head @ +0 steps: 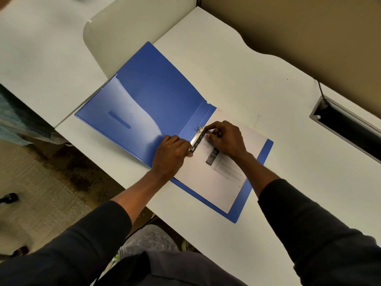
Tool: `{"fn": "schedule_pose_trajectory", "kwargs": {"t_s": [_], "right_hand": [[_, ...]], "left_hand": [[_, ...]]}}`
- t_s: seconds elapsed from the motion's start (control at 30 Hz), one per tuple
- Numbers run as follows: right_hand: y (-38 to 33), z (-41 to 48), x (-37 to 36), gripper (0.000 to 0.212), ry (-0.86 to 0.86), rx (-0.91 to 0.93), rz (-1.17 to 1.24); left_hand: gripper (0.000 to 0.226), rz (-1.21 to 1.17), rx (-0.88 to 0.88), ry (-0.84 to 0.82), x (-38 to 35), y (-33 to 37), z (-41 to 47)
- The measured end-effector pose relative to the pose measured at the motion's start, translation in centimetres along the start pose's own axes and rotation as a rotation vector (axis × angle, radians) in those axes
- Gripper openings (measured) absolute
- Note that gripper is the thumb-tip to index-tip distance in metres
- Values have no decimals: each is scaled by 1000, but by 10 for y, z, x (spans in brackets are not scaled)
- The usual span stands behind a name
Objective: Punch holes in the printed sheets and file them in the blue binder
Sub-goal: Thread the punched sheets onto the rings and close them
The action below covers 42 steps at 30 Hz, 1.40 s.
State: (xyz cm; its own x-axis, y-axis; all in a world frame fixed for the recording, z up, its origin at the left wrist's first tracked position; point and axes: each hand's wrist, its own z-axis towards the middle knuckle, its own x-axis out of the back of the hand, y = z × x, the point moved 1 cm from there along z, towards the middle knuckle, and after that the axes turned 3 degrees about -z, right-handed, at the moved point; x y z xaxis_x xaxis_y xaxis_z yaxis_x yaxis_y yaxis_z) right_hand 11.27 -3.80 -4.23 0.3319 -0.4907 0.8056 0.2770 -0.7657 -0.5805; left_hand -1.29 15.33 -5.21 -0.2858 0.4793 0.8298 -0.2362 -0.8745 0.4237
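Note:
The blue binder [148, 104] lies open on the white desk [257, 65], its front cover spread to the left. A printed sheet [214, 182] with a dark picture and lines of text lies on the binder's right half. The metal ring mechanism [197, 139] runs along the spine. My left hand [171, 153] has its fingers curled over the near end of the mechanism. At the far end, my right hand [224, 139] pinches the ring with curled fingers, its palm over the sheet. Both hands hide parts of the rings, and no hole punch is in view.
A recessed cable slot [346, 129] with a black cable sits in the desk at the right. A second white desk [41, 58] stands to the left, across a gap. Carpet floor [51, 193] and a chair castor [9, 198] show at lower left.

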Motion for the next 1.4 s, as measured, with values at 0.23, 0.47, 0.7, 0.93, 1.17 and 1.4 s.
{"fn": "schedule_pose_trajectory", "kwargs": {"t_s": [0.23, 0.47, 0.7, 0.93, 1.17, 1.4], "right_hand": [[3, -5, -1, 28, -12, -14, 12], [4, -9, 2, 35, -32, -17, 25], [2, -12, 2, 40, -39, -33, 18], [-11, -48, -13, 53, 65, -170, -94], [-8, -130, -37, 44, 308, -386, -269], [6, -221, -44, 59, 440, -708, -366]], "left_hand": [[20, 49, -78, 30, -4, -6, 4], [17, 90, -115, 56, -6, -6, 7], [20, 108, -160, 74, -8, -9, 8], [22, 100, -168, 21, -14, 0, -2], [16, 65, -195, -64, -39, 54, -17], [29, 96, -340, -186, -65, 96, -20]]}}
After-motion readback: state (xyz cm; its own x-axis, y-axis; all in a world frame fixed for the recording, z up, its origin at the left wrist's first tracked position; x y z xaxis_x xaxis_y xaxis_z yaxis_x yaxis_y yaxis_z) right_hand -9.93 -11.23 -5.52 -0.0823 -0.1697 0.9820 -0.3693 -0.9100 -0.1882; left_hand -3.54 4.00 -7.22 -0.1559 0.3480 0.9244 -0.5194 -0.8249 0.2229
